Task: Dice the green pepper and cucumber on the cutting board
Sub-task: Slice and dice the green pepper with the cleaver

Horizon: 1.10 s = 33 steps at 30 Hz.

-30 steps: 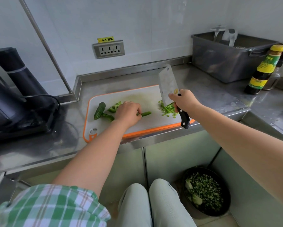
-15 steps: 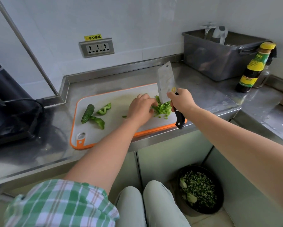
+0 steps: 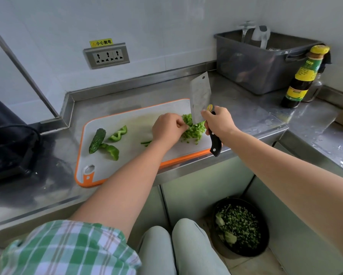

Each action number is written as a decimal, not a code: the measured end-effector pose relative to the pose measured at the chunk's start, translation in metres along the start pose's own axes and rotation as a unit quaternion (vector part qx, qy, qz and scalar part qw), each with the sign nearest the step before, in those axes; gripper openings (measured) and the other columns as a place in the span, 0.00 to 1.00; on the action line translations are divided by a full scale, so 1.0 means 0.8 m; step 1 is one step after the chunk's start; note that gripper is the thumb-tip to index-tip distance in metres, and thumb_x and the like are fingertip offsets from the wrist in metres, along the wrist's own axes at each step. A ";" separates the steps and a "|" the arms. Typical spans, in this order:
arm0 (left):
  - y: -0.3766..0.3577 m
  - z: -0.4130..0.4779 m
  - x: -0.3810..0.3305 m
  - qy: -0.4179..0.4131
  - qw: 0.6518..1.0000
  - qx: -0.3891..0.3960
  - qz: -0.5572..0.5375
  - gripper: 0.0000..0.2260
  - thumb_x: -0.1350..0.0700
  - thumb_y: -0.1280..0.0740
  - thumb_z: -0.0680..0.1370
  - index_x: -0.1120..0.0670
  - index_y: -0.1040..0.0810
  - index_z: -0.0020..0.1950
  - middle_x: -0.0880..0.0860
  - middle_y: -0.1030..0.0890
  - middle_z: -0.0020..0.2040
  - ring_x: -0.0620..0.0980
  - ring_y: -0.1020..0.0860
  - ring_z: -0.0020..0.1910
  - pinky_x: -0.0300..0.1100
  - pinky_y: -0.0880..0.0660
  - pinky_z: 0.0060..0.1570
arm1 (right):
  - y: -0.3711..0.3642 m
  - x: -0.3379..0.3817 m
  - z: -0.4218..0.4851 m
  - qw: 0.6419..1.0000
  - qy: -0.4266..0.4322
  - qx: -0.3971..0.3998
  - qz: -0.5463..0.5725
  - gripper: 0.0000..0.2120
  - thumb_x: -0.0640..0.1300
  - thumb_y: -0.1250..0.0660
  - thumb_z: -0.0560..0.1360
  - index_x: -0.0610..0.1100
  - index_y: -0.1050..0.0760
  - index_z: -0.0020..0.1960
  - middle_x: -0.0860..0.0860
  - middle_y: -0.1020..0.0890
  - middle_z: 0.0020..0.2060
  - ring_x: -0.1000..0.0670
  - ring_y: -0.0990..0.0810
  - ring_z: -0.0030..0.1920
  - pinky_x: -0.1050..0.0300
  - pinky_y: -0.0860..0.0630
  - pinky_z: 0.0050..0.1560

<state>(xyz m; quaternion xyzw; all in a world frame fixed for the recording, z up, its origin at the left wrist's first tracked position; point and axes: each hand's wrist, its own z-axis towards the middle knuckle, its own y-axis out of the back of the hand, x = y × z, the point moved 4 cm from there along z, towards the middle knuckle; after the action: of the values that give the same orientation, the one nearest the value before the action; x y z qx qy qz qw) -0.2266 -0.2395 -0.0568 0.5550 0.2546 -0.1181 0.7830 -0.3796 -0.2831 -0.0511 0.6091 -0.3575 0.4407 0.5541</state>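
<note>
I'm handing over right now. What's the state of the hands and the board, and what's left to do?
Left hand: fingers curled at the diced pile; I can't tell whether it pinches anything.
Right hand: grips the cleaver, blade tilted up by the pile.
Board: cucumber and pepper pieces on the left, a strip mid-board.
Done: some pepper is diced.
Left: remaining pepper, then the cucumber.

At the frame's left edge the black appliance (image 3: 5, 147) is cut off. The left hand (image 3: 167, 129) hides part of the diced pepper (image 3: 194, 132), which screens the lower edge of the cleaver (image 3: 199, 96).
</note>
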 end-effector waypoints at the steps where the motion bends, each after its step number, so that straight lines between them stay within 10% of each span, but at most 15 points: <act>1: 0.009 -0.001 0.006 0.008 1.000 -0.016 -0.013 0.05 0.51 0.28 0.73 0.52 0.16 0.42 0.49 0.17 0.41 0.51 0.21 0.44 0.40 0.27 0.40 | -0.002 0.001 -0.001 1.000 0.003 0.003 0.002 0.08 0.43 0.40 0.77 0.42 0.33 0.40 0.47 0.27 0.28 0.51 0.28 0.21 0.56 0.28 0.33; 13: 0.062 -0.033 0.087 -0.005 0.987 -0.004 0.163 0.11 0.56 0.32 0.76 0.50 0.18 0.58 0.53 0.21 0.52 0.55 0.28 0.57 0.45 0.29 0.48 | -0.040 0.013 -0.022 0.998 0.024 0.051 0.002 0.10 0.43 0.41 0.77 0.43 0.34 0.37 0.46 0.27 0.26 0.50 0.29 0.21 0.56 0.30 0.32; 33: 0.001 0.000 0.000 -0.192 0.970 0.013 0.152 0.06 0.56 0.30 0.75 0.50 0.17 0.50 0.50 0.23 0.50 0.53 0.29 0.55 0.42 0.35 0.49 | -0.004 -0.003 -0.004 1.000 -0.004 0.007 0.004 0.08 0.44 0.40 0.77 0.41 0.33 0.42 0.47 0.26 0.28 0.51 0.28 0.22 0.55 0.27 0.33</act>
<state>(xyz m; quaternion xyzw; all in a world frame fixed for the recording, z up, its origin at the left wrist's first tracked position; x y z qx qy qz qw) -0.2261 -0.2394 -0.0560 0.5644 0.0109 -0.1055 0.8187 -0.3776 -0.2799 -0.0543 0.6135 -0.3589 0.4429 0.5465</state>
